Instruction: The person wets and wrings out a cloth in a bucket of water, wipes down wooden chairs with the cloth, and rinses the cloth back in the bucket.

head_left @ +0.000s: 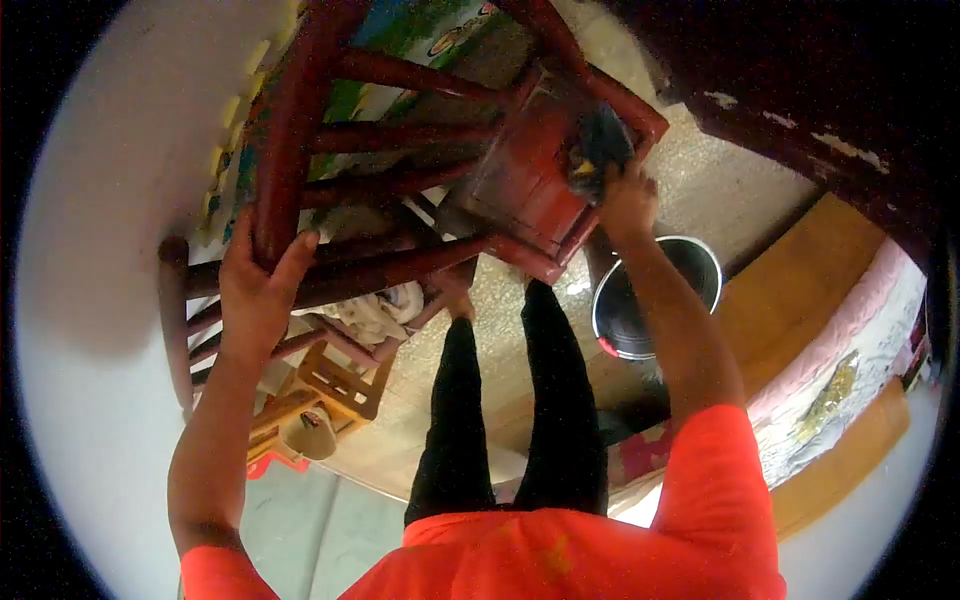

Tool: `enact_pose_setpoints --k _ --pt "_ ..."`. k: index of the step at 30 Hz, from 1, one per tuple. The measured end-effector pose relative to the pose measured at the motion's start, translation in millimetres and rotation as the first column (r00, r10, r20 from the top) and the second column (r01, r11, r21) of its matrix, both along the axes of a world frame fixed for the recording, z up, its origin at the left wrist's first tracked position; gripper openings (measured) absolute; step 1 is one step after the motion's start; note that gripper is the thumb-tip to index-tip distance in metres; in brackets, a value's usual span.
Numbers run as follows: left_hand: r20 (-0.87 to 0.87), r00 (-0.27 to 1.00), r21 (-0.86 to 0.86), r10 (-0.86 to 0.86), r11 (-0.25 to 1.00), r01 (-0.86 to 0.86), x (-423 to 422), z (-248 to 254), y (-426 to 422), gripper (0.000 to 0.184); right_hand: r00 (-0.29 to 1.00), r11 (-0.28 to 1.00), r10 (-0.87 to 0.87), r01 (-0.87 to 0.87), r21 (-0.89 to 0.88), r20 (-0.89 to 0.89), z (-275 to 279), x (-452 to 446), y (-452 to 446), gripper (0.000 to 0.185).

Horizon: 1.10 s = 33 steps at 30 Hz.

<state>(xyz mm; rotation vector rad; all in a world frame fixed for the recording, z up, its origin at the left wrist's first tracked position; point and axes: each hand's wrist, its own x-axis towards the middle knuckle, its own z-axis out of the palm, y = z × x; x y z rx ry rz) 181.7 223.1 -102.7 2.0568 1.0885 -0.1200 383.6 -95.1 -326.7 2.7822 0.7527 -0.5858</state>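
Note:
A dark red wooden chair (545,170) is tilted over in front of me, its slatted back toward the left. My left hand (258,290) is closed around the thick rail at the top of the chair's back. On the seat's far right part lies a dark cloth (603,140), bunched up and pressed against the wood. My right hand (628,205) grips this cloth near the seat's edge, its fingers partly hidden. Just below my right wrist stands a dark round bucket (658,300) with a pale rim.
Beside a white wall (110,240), another chair (175,320) holds a pale cloth (375,315). A small wooden stool (345,380) and a beige container (308,433) stand at lower left. To the right are a bed with a wooden edge (800,290) and dark furniture (790,90).

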Motion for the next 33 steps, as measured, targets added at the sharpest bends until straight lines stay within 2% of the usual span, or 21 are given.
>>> enact_pose_setpoints --k 1,2,4,5,7,8,10,11,13,14,16,20,22,23,25,26,28,29,31,32,33 --pt "0.036 0.998 0.014 -0.049 0.999 0.049 -5.9 -3.3 3.9 0.039 0.971 0.991 -0.131 0.123 -0.052 -0.202 9.1 -2.6 6.3 0.051" --pt "0.027 0.999 0.015 -0.038 0.999 0.037 -4.7 1.6 1.4 0.039 0.970 0.992 -0.120 0.112 -0.052 -0.211 -4.0 -5.2 4.0 0.051" --pt "-0.027 0.999 -0.090 0.021 0.996 -0.024 7.1 11.7 -4.5 0.042 0.873 0.976 -0.168 0.214 0.050 -0.457 -45.1 -6.1 -2.2 0.049" --pt "-0.026 0.999 -0.082 0.027 0.996 -0.029 6.4 9.9 -2.0 0.042 0.875 0.976 -0.160 0.209 0.058 -0.458 -44.4 -5.7 8.5 0.049" --pt "-0.028 0.991 0.134 -0.130 0.982 0.132 0.9 6.2 -0.9 0.042 0.970 0.914 0.214 -0.155 0.375 -0.119 -33.3 -17.9 37.2 0.045" --pt "-0.040 0.991 0.133 -0.130 0.982 0.134 0.0 5.8 -0.5 0.042 0.968 0.914 0.213 -0.150 0.377 -0.132 -28.0 -29.6 53.7 0.045" --pt "-0.094 0.995 0.044 -0.043 0.998 0.048 0.6 7.3 0.1 0.042 0.978 0.867 0.194 -0.204 0.454 0.070 -19.1 -57.2 88.2 0.044" --pt "-0.102 0.994 0.046 -0.048 0.998 0.053 1.1 6.5 -1.0 0.042 0.980 0.867 0.189 -0.197 0.458 0.064 -18.2 -75.4 93.0 0.044" --pt "0.040 0.998 -0.056 0.040 0.998 -0.038 3.3 5.3 -3.6 0.041 0.953 0.926 0.297 -0.301 0.229 0.052 -19.6 -116.4 85.4 0.044" --pt "0.044 0.998 -0.054 0.035 0.998 -0.033 2.4 4.9 -1.9 0.041 0.954 0.926 0.293 -0.298 0.230 0.057 -29.7 -127.3 77.4 0.044" --pt "-0.093 0.992 0.057 -0.090 0.994 0.095 -1.9 5.6 3.4 0.042 0.940 0.851 0.298 -0.181 0.493 -0.169 -49.9 -135.1 68.5 0.044" --pt "0.029 1.000 -0.017 -0.005 1.000 0.005 5.0 5.5 -1.4 0.041 0.903 0.940 0.176 -0.035 0.340 -0.392 -6.8 -83.3 95.5 0.045" --pt "-0.020 0.995 0.076 -0.093 0.993 0.094 6.1 9.3 -2.5 0.039 0.850 0.842 -0.025 0.302 0.448 -0.526 6.5 -72.9 99.2 0.052" --pt "-0.026 0.996 0.074 -0.081 0.994 0.083 5.1 8.9 -3.4 0.039 0.847 0.846 -0.016 0.295 0.445 -0.531 1.5 -75.5 98.2 0.052" --pt "-0.007 1.000 0.006 -0.026 1.000 0.026 6.1 7.3 -2.7 0.037 0.974 0.861 0.154 -0.049 0.507 -0.168 -23.2 -79.8 100.0 0.062" --pt "-0.007 1.000 0.013 -0.021 1.000 0.021 7.0 6.7 -1.9 0.037 0.973 0.857 0.160 -0.053 0.513 -0.168 -48.8 -75.5 103.1 0.062" --pt "-0.014 0.997 0.065 -0.075 0.995 0.076 4.8 7.6 -1.2 0.037 0.923 0.913 0.312 -0.226 0.339 -0.226 -96.2 -71.7 108.7 0.069" --pt "-0.028 0.997 0.059 -0.072 0.996 0.074 3.2 9.2 -1.7 0.037 0.918 0.914 0.314 -0.223 0.338 -0.241 -78.8 -70.8 116.9 0.069" --pt "-0.077 0.991 0.097 -0.108 0.989 0.115 6.2 11.4 -0.9 0.037 0.798 0.965 0.210 -0.263 -0.012 -0.565 -21.6 -47.9 145.9 0.068" --pt "-0.075 0.992 0.099 -0.101 0.989 0.109 7.0 10.3 -1.9 0.037 0.798 0.963 0.216 -0.269 -0.012 -0.562 -16.5 -54.7 138.8 0.068" --pt "-0.026 0.994 0.081 -0.104 0.991 0.105 6.6 9.3 -4.1 0.037 0.883 0.976 0.216 -0.187 0.108 -0.416 -10.0 -70.1 124.2 0.067"
